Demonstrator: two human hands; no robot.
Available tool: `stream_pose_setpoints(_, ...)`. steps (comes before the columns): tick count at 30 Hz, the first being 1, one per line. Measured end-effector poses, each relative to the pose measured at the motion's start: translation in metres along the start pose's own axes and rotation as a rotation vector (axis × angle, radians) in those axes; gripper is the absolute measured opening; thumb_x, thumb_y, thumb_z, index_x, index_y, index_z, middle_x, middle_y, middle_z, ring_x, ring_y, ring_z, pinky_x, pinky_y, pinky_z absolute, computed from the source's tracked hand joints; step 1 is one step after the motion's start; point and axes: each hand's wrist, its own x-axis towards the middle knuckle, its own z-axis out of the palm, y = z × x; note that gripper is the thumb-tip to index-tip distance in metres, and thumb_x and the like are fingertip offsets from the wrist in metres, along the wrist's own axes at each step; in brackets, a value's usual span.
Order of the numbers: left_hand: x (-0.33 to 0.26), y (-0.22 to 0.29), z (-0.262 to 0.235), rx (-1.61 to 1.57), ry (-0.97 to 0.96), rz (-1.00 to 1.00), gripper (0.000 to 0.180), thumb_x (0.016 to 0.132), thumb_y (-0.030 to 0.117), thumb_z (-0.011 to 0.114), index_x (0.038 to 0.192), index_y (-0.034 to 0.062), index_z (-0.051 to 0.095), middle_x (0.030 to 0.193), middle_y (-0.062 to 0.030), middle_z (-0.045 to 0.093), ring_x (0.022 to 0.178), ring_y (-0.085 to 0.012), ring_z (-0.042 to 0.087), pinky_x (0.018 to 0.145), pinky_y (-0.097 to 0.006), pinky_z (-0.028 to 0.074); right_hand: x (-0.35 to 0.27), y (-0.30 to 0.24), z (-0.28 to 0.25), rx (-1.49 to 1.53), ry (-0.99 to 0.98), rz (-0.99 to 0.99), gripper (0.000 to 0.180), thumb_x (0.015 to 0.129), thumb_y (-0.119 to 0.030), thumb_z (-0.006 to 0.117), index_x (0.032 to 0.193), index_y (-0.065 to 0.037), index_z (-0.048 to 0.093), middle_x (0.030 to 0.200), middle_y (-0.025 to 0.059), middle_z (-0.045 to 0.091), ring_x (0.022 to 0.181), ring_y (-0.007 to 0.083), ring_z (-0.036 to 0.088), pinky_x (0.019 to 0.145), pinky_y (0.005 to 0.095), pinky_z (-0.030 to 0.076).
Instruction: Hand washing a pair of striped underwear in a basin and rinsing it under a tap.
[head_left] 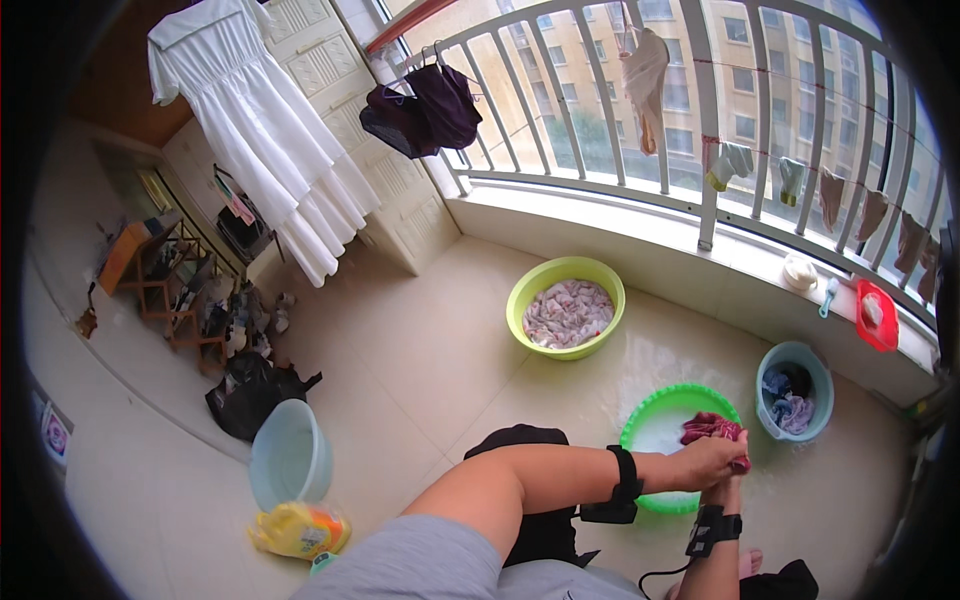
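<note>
My left hand (pixel 702 462) and my right hand (pixel 728 488) meet at the right side of a bright green basin (pixel 682 389). Both are closed around a wet-looking dark red cloth (pixel 704 427) with a light pattern; its garment type does not show. Part of the cloth bulges out beyond my fingers, and a bit pokes out at the right. Whitish, sudsy water (pixel 655 436) fills the basin below. My left forearm crosses from the left and partly covers the basin, while my right forearm rises from the lower edge. Each wrist wears a black strapped device.
Pale laundry soaks in a yellow-green tub (pixel 520 330); a blue bucket (pixel 827 395) at right holds bluish clothes. Left stand a pale blue bucket (pixel 290 455) and yellow detergent bag (pixel 300 530). A red tray (pixel 877 318) and brush (pixel 829 297) lie on the ledge. Wet patches mark the floor.
</note>
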Motion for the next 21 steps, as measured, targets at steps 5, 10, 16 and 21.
stream_pose_setpoints(5,-0.005,-0.043,-0.056,0.532,0.191,-0.230,0.020,0.076,0.025,0.057,0.065,0.0078,0.057,0.058,-0.0130,0.055,0.053,-0.0298,0.056,0.045,-0.038,0.044,0.049,0.110,0.282,-0.156,0.807,-0.025,0.032,0.089,-0.043,0.043,0.092,-0.014,0.055,0.094,0.0017,0.058,0.087,0.0162,0.056,0.077,0.0325,0.046)
stream_pose_setpoints(10,-0.007,-0.002,-0.009,0.400,0.276,0.105,0.010,0.077,0.018,0.056,0.082,0.0093,0.058,0.061,-0.0128,0.055,0.055,-0.0298,0.057,0.049,-0.037,0.046,0.044,0.088,0.241,-0.193,0.469,-0.087,0.035,0.088,-0.044,0.047,0.098,-0.011,0.056,0.097,0.0018,0.059,0.089,0.0162,0.056,0.079,0.0307,0.046)
stream_pose_setpoints(16,-0.010,-0.042,-0.012,0.506,0.224,0.058,0.013,0.077,0.016,0.054,0.081,0.0045,0.058,0.061,-0.0123,0.056,0.057,-0.0280,0.058,0.049,-0.036,0.046,0.032,0.081,0.265,-0.324,0.372,-0.003,0.034,0.088,-0.041,0.047,0.102,-0.011,0.055,0.100,0.0039,0.057,0.091,0.0169,0.055,0.082,0.0329,0.045)
stream_pose_setpoints(21,-0.007,-0.053,-0.052,0.496,0.088,-0.212,0.020,0.079,0.026,0.054,0.078,0.0078,0.062,0.067,-0.0140,0.059,0.060,-0.0313,0.059,0.052,-0.042,0.046,0.042,0.084,0.264,-0.077,0.640,-0.053,0.039,0.088,-0.039,0.050,0.112,-0.008,0.050,0.106,0.0057,0.056,0.096,0.0203,0.056,0.084,0.0336,0.047)
